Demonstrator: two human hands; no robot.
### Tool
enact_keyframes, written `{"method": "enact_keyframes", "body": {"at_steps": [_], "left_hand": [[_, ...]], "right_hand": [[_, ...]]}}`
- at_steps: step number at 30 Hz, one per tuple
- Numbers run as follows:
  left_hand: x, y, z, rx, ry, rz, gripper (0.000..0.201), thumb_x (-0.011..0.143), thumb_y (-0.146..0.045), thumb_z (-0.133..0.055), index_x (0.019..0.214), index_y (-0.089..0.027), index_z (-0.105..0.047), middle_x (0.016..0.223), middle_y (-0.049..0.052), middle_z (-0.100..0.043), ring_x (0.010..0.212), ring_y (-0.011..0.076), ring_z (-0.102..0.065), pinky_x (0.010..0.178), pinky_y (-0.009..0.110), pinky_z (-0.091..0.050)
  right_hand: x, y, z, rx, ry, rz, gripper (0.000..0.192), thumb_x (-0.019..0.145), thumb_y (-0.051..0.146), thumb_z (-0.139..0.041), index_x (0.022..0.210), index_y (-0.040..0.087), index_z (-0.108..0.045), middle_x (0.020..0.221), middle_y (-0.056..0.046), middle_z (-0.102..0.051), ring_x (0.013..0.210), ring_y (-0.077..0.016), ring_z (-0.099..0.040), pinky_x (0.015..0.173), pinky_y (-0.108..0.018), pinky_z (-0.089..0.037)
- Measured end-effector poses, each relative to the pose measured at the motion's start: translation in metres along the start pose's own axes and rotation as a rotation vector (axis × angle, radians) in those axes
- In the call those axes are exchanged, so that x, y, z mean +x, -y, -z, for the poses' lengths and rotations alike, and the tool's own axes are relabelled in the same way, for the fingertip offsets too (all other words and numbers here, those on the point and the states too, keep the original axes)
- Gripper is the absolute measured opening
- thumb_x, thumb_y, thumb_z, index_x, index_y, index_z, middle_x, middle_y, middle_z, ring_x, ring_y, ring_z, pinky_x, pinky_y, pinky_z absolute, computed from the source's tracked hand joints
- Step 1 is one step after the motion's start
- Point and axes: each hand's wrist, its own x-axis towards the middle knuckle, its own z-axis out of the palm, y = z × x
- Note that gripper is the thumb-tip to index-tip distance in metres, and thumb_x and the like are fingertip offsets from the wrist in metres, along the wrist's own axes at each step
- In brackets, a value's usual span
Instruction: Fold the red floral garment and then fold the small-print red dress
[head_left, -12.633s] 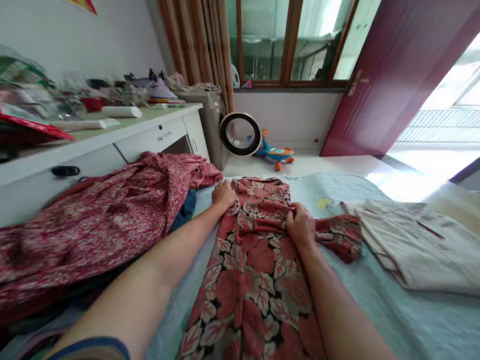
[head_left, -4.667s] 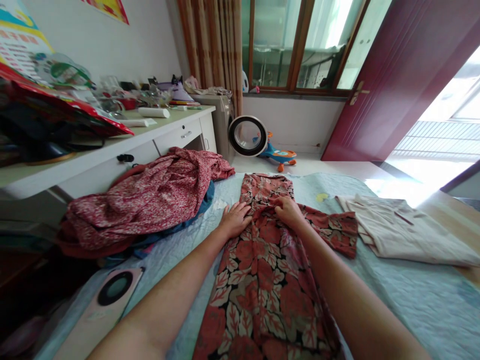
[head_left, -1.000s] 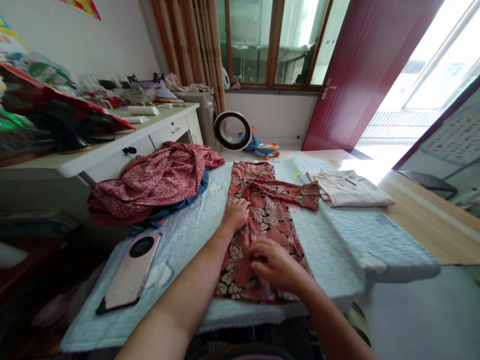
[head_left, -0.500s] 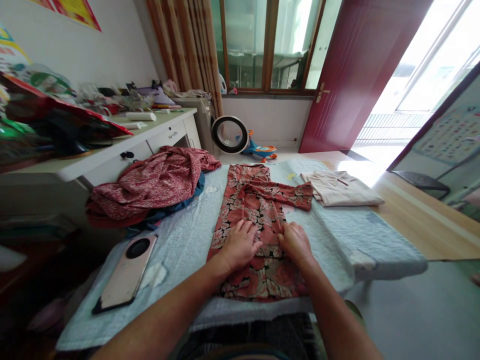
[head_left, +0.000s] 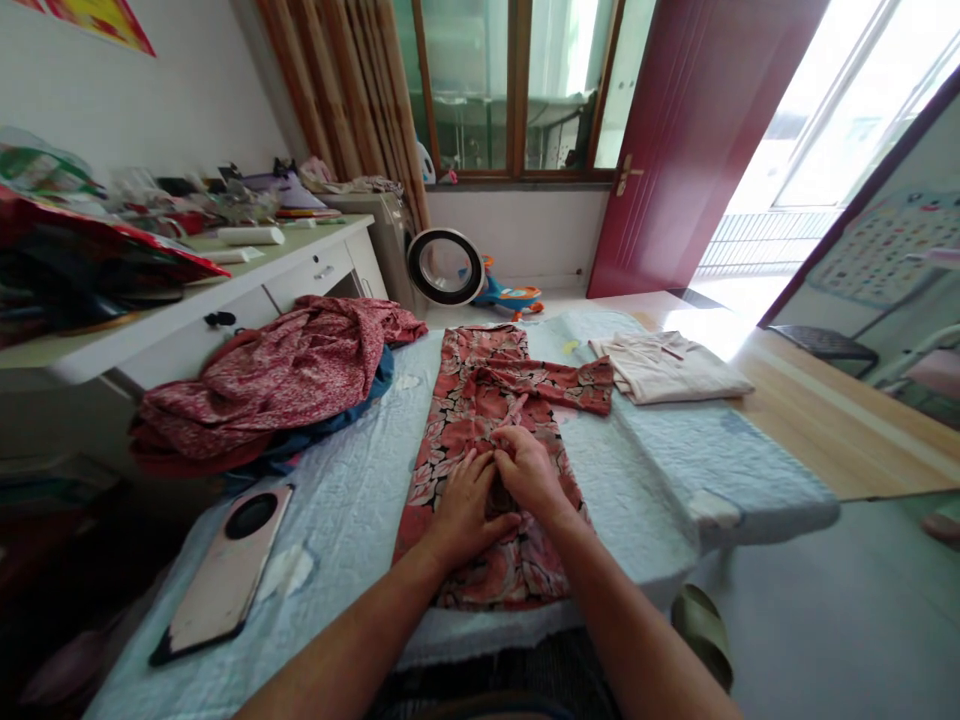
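Note:
A red floral garment [head_left: 450,430] with black patches lies partly folded before me, one sleeve [head_left: 585,385] stretched out to the right. My left hand [head_left: 469,505] rests on it with fingers extended and spread, palm down. Just beside it, my right hand [head_left: 529,470] pinches a bit of the garment's cloth near the middle, its fingertips close to those of my left hand. Both hands touch the garment, and the cloth under them is hidden. A folded cream garment [head_left: 667,368] lies beyond the sleeve, to the right.
A heap of red patterned cloth [head_left: 277,380] lies at the left on the light blue quilted cover [head_left: 337,530]. A phone [head_left: 225,570] lies near the front left. Behind stand a cluttered white desk [head_left: 292,270] and a washing machine with its round door [head_left: 446,266] open.
My right hand has moved left from the garment's right edge to its middle, beside my left hand. The view has shifted slightly. My left hand stays on the cloth.

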Motion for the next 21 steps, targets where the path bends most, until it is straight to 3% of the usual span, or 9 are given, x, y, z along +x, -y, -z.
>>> {"method": "enact_keyframes", "body": {"at_steps": [2, 6, 9, 14, 18, 21], "left_hand": [[0.001, 0.002, -0.001, -0.047, -0.075, -0.013, 0.068, 0.078, -0.039, -0.07, 0.139, -0.018, -0.048, 0.146, 0.016, -0.048, 0.141, 0.036, -0.036, 0.116, 0.06, -0.026], [0.01, -0.003, 0.009, -0.164, -0.233, 0.04, 0.045, 0.087, -0.015, -0.05, 0.131, -0.019, -0.057, 0.136, 0.011, -0.058, 0.134, 0.0278, -0.046, 0.115, 0.053, -0.032], [0.024, -0.01, 0.026, -0.248, -0.3, 0.09, 0.035, 0.091, -0.015, -0.045, 0.122, -0.02, -0.062, 0.127, 0.009, -0.064, 0.122, 0.0249, -0.056, 0.11, 0.048, -0.04], [0.049, -0.016, 0.051, -0.269, -0.374, 0.107, 0.028, 0.093, -0.017, -0.045, 0.11, -0.019, -0.067, 0.116, 0.008, -0.067, 0.111, 0.0222, -0.061, 0.102, 0.04, -0.046], [0.047, -0.022, 0.056, -0.179, -0.402, 0.064, 0.023, 0.09, -0.015, -0.05, 0.104, -0.019, -0.068, 0.108, 0.007, -0.065, 0.105, 0.021, -0.06, 0.097, 0.036, -0.048], [0.029, -0.029, 0.051, -0.113, -0.262, 0.0, 0.027, 0.088, -0.01, -0.05, 0.106, -0.02, -0.067, 0.106, 0.006, -0.064, 0.103, 0.0203, -0.06, 0.094, 0.034, -0.048]], "right_hand": [[0.007, 0.001, -0.006, 0.088, -0.014, -0.033, 0.024, 0.074, 0.015, -0.05, 0.088, 0.02, -0.068, 0.096, -0.004, -0.068, 0.091, -0.0177, -0.061, 0.088, -0.031, -0.046], [0.031, 0.001, -0.001, 0.371, 0.042, -0.203, 0.025, 0.069, 0.019, -0.054, 0.089, 0.019, -0.07, 0.082, 0.0, -0.067, 0.073, -0.0149, -0.059, 0.071, -0.027, -0.047], [0.053, 0.004, 0.014, 0.567, 0.12, -0.284, 0.024, 0.064, 0.022, -0.059, 0.085, 0.017, -0.07, 0.072, 0.002, -0.064, 0.063, -0.0119, -0.053, 0.063, -0.025, -0.043], [0.079, 0.019, 0.047, 0.686, 0.16, -0.311, 0.022, 0.06, 0.023, -0.064, 0.08, 0.015, -0.07, 0.065, 0.002, -0.062, 0.058, -0.0095, -0.051, 0.059, -0.024, -0.04], [0.069, 0.027, 0.071, 0.681, 0.162, -0.338, 0.025, 0.063, 0.027, -0.066, 0.085, 0.015, -0.071, 0.073, -0.001, -0.065, 0.064, -0.0109, -0.056, 0.063, -0.024, -0.044], [0.041, 0.018, 0.088, 0.516, 0.225, -0.307, 0.025, 0.069, 0.03, -0.064, 0.088, 0.016, -0.071, 0.073, -0.001, -0.064, 0.064, -0.0116, -0.055, 0.06, -0.024, -0.043]]}}
